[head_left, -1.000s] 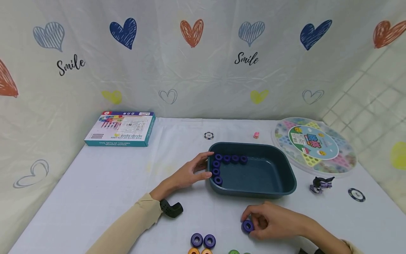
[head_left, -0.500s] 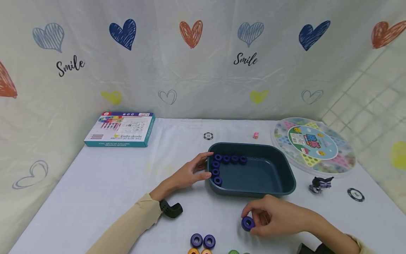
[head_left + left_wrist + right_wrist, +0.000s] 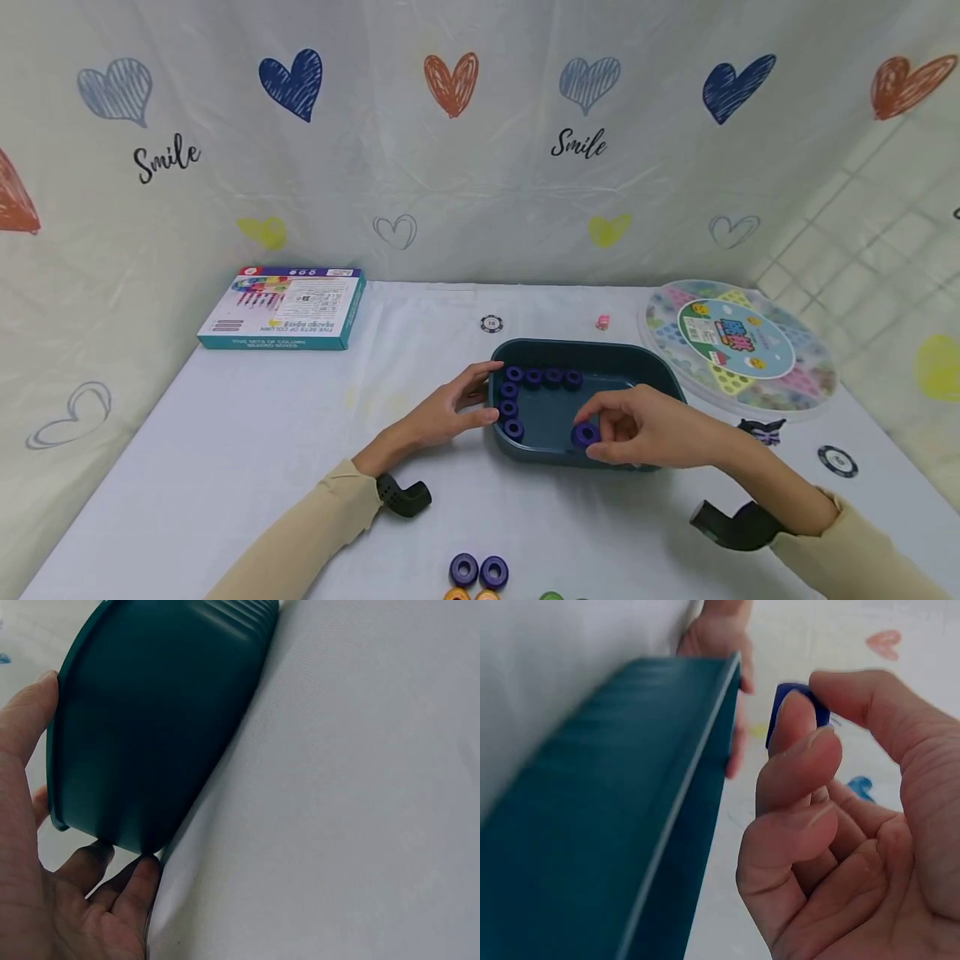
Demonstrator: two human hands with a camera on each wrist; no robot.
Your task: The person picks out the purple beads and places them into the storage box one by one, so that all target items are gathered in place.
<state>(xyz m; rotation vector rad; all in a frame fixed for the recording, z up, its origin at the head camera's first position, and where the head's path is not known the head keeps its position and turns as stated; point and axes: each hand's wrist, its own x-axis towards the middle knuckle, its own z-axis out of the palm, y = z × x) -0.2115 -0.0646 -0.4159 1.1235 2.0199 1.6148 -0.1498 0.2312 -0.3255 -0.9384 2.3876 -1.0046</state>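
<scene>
The right hand (image 3: 656, 425) pinches a purple ring-shaped bead (image 3: 585, 435) between thumb and fingertips, above the front part of a dark teal plastic basin (image 3: 592, 457). In the right wrist view, this bead (image 3: 825, 717) shows only as a blue edge behind the fingers, beside the basin wall (image 3: 592, 772). My left hand (image 3: 442, 411) holds the basin's left end; in the left wrist view its thumb and curled fingers (image 3: 139, 889) touch the wall and rim. Inside the basin, several purple beads (image 3: 552, 378) line the left and back walls in an L shape.
Two more purple beads (image 3: 464, 570) lie at the front, with orange beads (image 3: 457, 594) and a green one (image 3: 551, 596) cut off by the frame. A flat box (image 3: 283, 308), a round game case (image 3: 738, 342), poker chips (image 3: 837, 461) and a dark figurine (image 3: 762, 431) surround the basin.
The right hand has lifted the purple bead and carried it forward from the cloth in front of the basin to above its front part. The left hand stays on the basin.
</scene>
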